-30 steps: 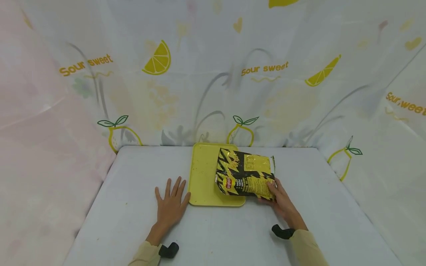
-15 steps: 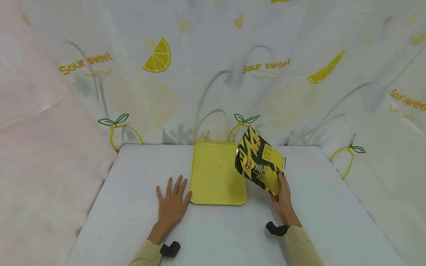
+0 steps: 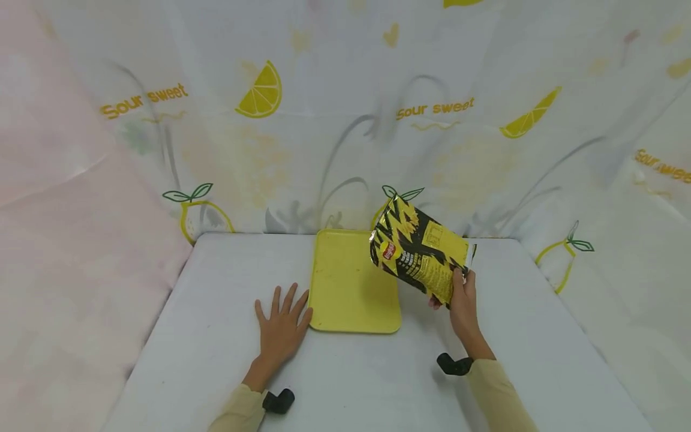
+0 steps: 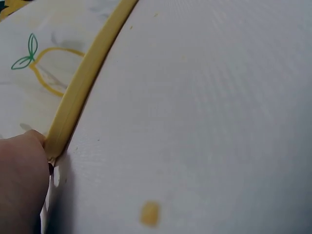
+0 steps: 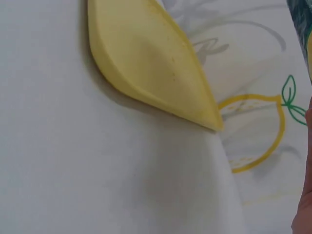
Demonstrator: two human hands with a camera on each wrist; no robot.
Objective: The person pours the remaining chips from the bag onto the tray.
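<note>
My right hand (image 3: 463, 303) grips a yellow and black chip bag (image 3: 421, 252) by its right end, thumb on the near face. The bag is tilted and held up over the right side of a yellow tray (image 3: 345, 288). A few small crumbs dot the tray's surface. Flat on the table with fingers spread, my left hand (image 3: 282, 330) touches the tray's left edge with its thumb. In the left wrist view the hand (image 4: 22, 178) meets the tray's rim (image 4: 80, 85). Only a sliver of the right hand (image 5: 303, 204) shows in the right wrist view.
A white table (image 3: 216, 360) bears the tray near its back edge. Behind it hangs a lemon-printed curtain (image 3: 302, 132). A small yellowish crumb (image 4: 150, 213) lies on the table in the left wrist view.
The right hand has lifted the chip bag off the tray and up to the right, then swung its far end slightly back left. The left hand stays beside the tray.
</note>
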